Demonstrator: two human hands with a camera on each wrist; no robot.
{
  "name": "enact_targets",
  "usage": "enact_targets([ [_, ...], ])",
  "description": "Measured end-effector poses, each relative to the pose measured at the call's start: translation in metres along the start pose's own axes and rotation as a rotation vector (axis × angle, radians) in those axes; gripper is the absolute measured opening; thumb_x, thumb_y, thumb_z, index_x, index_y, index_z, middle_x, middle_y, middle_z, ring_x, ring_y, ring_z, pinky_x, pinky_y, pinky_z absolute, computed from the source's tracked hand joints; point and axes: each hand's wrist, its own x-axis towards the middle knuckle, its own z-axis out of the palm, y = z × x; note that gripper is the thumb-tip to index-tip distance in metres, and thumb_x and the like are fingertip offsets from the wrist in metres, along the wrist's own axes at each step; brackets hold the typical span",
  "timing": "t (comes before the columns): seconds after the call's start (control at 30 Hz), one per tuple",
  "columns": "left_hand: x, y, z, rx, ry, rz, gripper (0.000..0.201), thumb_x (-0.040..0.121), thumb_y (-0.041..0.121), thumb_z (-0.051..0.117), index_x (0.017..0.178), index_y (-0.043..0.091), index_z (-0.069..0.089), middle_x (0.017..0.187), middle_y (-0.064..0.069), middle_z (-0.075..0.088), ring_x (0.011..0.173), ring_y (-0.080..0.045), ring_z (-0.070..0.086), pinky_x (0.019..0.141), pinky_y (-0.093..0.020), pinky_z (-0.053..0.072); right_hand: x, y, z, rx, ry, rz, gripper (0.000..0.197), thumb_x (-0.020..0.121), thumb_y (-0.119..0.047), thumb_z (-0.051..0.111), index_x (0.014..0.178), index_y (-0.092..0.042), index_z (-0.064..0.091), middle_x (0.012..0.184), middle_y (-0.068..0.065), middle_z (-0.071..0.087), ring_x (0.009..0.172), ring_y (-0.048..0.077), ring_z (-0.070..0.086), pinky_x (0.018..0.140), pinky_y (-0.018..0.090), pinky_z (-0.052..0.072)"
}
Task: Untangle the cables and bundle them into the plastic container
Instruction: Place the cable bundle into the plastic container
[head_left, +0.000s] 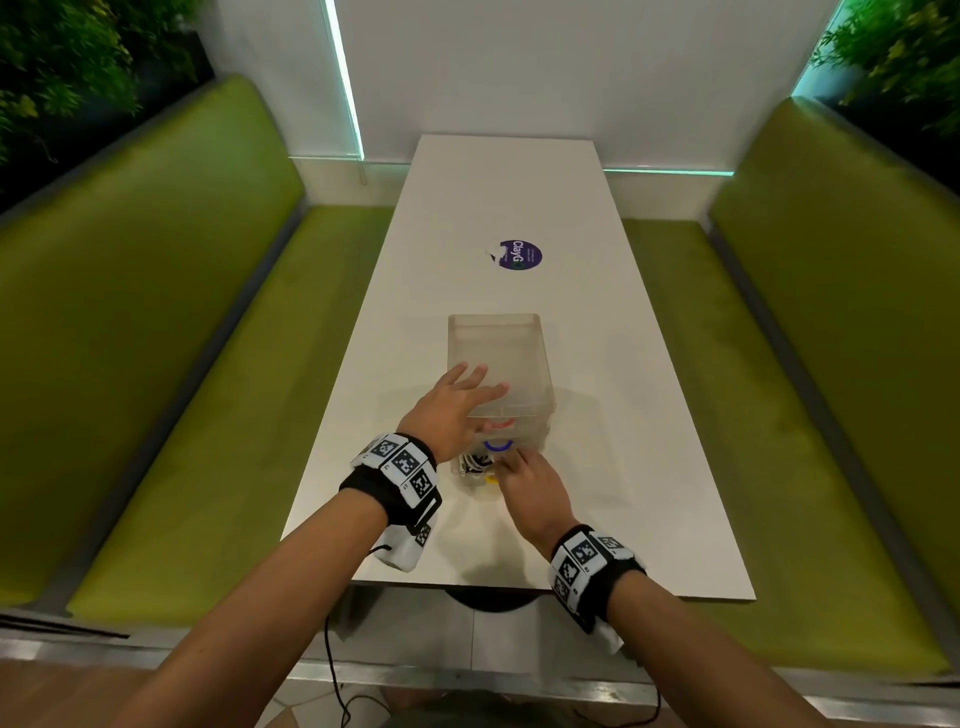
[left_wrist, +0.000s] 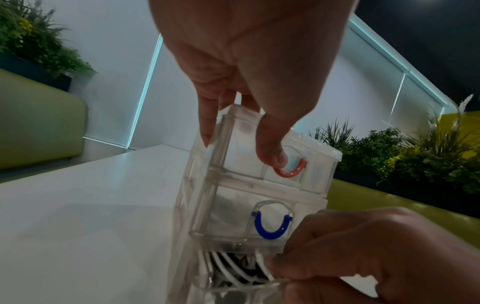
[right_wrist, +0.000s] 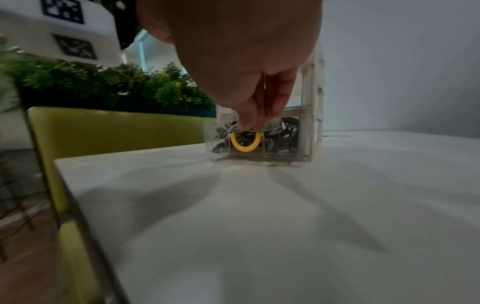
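Note:
A clear plastic container (head_left: 498, 353) with three stacked drawers stands on the white table (head_left: 597, 467). Its drawers carry a red handle (left_wrist: 291, 170), a blue handle (left_wrist: 271, 228) and a yellow handle (right_wrist: 245, 144). The bottom drawer (right_wrist: 259, 152) is pulled partly out and holds coiled black and white cables (left_wrist: 233, 265). My left hand (head_left: 478, 395) rests flat on the container's top, fingers spread, thumb against the top drawer's front. My right hand (head_left: 506, 465) pinches the upper front edge of the bottom drawer, just above the yellow handle.
A round purple sticker (head_left: 521, 254) lies on the table beyond the container. Green benches (head_left: 182, 364) flank the table on both sides, with plants (head_left: 62, 62) behind them. A thin black wire (head_left: 332, 670) hangs below the table's near edge.

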Motion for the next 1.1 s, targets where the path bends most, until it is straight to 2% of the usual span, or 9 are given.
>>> enact_targets([
  [0.23,0.000,-0.002,0.001,-0.010,0.009,0.000,0.055,0.093,0.018,0.057,0.143,0.032,0.040,0.158,-0.003,0.024,0.148,-0.022,0.008,0.113,-0.046,0.029,0.006,0.005,-0.004,-0.099,0.091,-0.113,0.024,0.049,-0.004,0.084,0.068,-0.011,0.071,0.071,0.005,0.067,0.064,0.024,0.063,0.055,0.028,0.053],
  [0.47,-0.001,-0.010,0.002,-0.072,0.038,0.079,0.058,0.092,0.015,0.059,0.143,0.030,0.038,0.159,-0.004,0.021,0.148,-0.023,0.008,0.114,-0.048,0.028,0.006,0.002,-0.018,0.029,0.105,0.047,0.035,0.059,-0.018,0.086,0.084,-0.011,0.063,0.074,0.004,0.063,0.065,0.022,0.062,0.053,0.030,0.050],
  [0.57,-0.013,-0.022,0.016,-0.246,0.148,0.065,0.090,0.084,0.017,0.071,0.148,0.039,0.011,0.160,0.004,-0.012,0.148,-0.019,-0.008,0.118,-0.040,0.017,-0.014,0.020,-0.026,0.308,-0.044,0.302,0.034,0.080,-0.035,0.071,0.102,-0.013,0.057,0.098,0.002,0.060,0.085,0.022,0.060,0.066,0.033,0.046],
  [0.63,-0.026,-0.032,0.029,-0.419,0.186,-0.105,0.122,0.070,0.021,0.084,0.146,0.044,-0.009,0.154,0.011,-0.029,0.146,-0.012,-0.018,0.117,-0.035,0.009,-0.023,0.036,-0.025,0.539,-0.074,0.501,0.043,0.078,-0.035,0.074,0.109,-0.014,0.052,0.103,-0.003,0.052,0.086,0.017,0.055,0.070,0.028,0.041],
  [0.7,-0.035,-0.033,0.041,-0.577,0.132,-0.229,0.132,0.065,0.014,0.087,0.146,0.039,-0.014,0.160,0.010,-0.008,0.148,-0.010,0.002,0.118,-0.031,0.019,-0.018,0.047,-0.019,0.789,-0.075,0.604,0.071,0.070,-0.025,0.082,0.129,-0.016,0.044,0.115,-0.008,0.044,0.097,0.016,0.053,0.078,0.027,0.043],
  [0.77,-0.034,-0.031,0.050,-0.685,0.062,-0.272,0.117,0.071,-0.002,0.079,0.148,0.032,-0.002,0.142,0.011,0.038,0.126,-0.008,0.045,0.092,-0.007,0.042,-0.005,0.049,-0.017,1.009,-0.092,0.604,0.091,0.065,-0.012,0.083,0.141,-0.017,0.034,0.128,-0.007,0.044,0.114,0.020,0.051,0.089,0.032,0.046],
  [0.8,-0.032,-0.031,0.055,-0.696,0.060,-0.289,0.108,0.073,-0.005,0.076,0.149,0.027,0.006,0.126,0.011,0.049,0.112,-0.008,0.053,0.077,-0.003,0.044,0.000,0.048,-0.015,1.062,-0.084,0.583,0.088,0.064,-0.009,0.083,0.139,-0.017,0.037,0.129,-0.004,0.051,0.116,0.022,0.052,0.092,0.036,0.048],
  [0.97,-0.018,-0.056,0.077,-0.575,0.171,-0.351,0.071,0.076,0.005,0.073,0.130,0.033,0.038,0.115,0.001,0.064,0.102,-0.021,0.063,0.084,-0.042,0.055,0.015,0.045,-0.008,0.895,0.032,0.566,0.049,0.070,-0.021,0.080,0.106,-0.014,0.047,0.100,-0.001,0.067,0.090,0.023,0.063,0.077,0.041,0.052],
  [1.1,-0.012,-0.061,0.082,-0.483,0.188,-0.327,0.060,0.079,0.003,0.066,0.129,0.025,0.040,0.117,-0.004,0.064,0.104,-0.027,0.062,0.085,-0.043,0.053,0.015,0.039,-0.006,0.738,0.004,0.529,0.042,0.081,-0.029,0.069,0.111,-0.015,0.043,0.107,0.002,0.064,0.095,0.027,0.060,0.070,0.034,0.045],
])
